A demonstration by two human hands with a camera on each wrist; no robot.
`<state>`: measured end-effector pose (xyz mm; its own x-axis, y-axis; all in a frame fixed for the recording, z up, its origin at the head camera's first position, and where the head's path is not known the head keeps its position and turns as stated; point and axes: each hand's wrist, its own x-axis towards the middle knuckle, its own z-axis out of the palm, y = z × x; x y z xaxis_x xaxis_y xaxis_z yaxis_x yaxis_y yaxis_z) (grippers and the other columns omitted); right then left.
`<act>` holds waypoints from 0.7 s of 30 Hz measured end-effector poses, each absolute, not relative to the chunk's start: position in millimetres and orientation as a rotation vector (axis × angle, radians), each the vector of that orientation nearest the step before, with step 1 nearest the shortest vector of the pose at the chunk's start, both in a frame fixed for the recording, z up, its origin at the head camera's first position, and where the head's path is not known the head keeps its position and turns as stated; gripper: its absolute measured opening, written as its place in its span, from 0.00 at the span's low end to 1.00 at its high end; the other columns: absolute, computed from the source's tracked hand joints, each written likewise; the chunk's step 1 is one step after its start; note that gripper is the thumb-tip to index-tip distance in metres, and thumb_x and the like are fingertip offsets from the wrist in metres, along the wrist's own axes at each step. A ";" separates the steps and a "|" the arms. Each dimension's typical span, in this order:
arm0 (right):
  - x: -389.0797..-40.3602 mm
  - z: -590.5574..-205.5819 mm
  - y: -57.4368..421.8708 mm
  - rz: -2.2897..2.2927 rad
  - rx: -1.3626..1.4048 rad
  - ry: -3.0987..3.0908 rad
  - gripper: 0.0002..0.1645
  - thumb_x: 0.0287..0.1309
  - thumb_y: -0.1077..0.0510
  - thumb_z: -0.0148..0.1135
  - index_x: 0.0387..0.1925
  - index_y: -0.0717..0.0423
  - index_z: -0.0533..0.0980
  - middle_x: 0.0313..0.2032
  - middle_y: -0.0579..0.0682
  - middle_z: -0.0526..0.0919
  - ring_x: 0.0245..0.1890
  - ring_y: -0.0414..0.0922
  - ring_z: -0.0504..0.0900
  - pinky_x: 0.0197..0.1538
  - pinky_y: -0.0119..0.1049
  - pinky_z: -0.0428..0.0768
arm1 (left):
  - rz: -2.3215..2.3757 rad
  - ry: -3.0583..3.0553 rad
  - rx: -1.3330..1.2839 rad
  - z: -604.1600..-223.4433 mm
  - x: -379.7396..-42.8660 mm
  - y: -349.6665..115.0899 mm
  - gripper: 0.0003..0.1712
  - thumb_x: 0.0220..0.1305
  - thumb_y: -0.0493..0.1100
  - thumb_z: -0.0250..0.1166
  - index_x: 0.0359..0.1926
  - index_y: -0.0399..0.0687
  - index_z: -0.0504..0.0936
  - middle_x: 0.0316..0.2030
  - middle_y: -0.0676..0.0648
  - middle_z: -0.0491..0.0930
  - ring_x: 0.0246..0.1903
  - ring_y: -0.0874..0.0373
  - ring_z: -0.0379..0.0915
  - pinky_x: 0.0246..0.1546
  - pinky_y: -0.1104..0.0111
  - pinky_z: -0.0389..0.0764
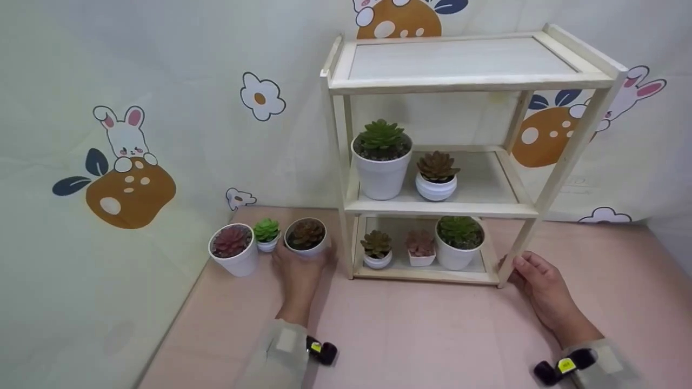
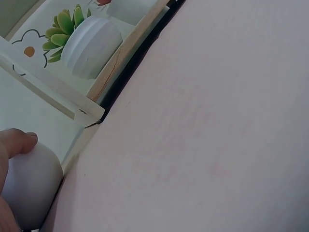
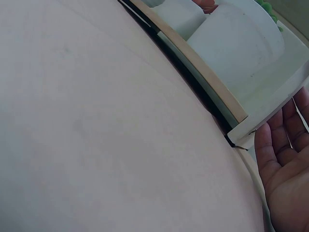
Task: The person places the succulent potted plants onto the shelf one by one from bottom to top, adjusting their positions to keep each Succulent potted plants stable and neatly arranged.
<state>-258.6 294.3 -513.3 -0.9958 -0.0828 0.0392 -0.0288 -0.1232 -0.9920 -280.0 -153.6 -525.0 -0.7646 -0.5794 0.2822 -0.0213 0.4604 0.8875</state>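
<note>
My left hand grips a white pot with a brown succulent, left of a pale wooden shelf rack. In the left wrist view its thumb lies against the pot's smooth wall. Beside that pot stand a small bright green succulent and a larger white pot with a dark red succulent. At the rack's right front leg, my right hand touches the side. The right wrist view shows its fingers fairly straight along the outer frame.
On the middle shelf stand a large green potted succulent and a small brown one. The bottom shelf holds a small brownish succulent, a pink one and a large green one. A patterned wall cloth hangs behind.
</note>
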 end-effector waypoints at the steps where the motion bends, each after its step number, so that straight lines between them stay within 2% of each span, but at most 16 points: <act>1: -258.9 -513.0 294.3 -2.325 -0.128 2.058 0.25 0.71 0.56 0.50 0.55 0.77 0.65 0.41 0.46 0.83 0.45 0.38 0.80 0.51 0.31 0.78 | -1.296 -2.150 0.498 -524.9 -280.3 -153.9 0.62 0.31 0.47 0.82 0.66 0.37 0.57 0.59 0.36 0.63 0.61 0.43 0.56 0.64 0.54 0.55; 6: -258.7 -512.7 294.9 -2.317 -0.145 2.058 0.26 0.71 0.55 0.50 0.55 0.77 0.65 0.42 0.47 0.83 0.45 0.39 0.80 0.51 0.31 0.77 | -1.299 -2.146 0.491 -523.5 -279.9 -153.7 0.61 0.32 0.49 0.81 0.66 0.38 0.57 0.60 0.37 0.63 0.61 0.44 0.56 0.65 0.55 0.56; 14: -257.5 -514.8 295.0 -2.424 -0.270 1.941 0.15 0.71 0.60 0.48 0.47 0.70 0.72 0.42 0.51 0.84 0.46 0.39 0.81 0.50 0.32 0.79 | -1.258 -2.151 0.464 -518.2 -276.6 -151.7 0.58 0.35 0.48 0.79 0.66 0.37 0.59 0.59 0.37 0.65 0.61 0.44 0.58 0.64 0.55 0.57; 21: -256.8 -514.5 295.0 -2.405 -0.260 1.951 0.15 0.71 0.59 0.48 0.48 0.68 0.73 0.41 0.49 0.85 0.46 0.38 0.81 0.50 0.31 0.78 | -1.266 -2.155 0.469 -515.3 -276.1 -149.9 0.59 0.34 0.47 0.80 0.66 0.36 0.58 0.59 0.37 0.65 0.61 0.43 0.58 0.63 0.53 0.56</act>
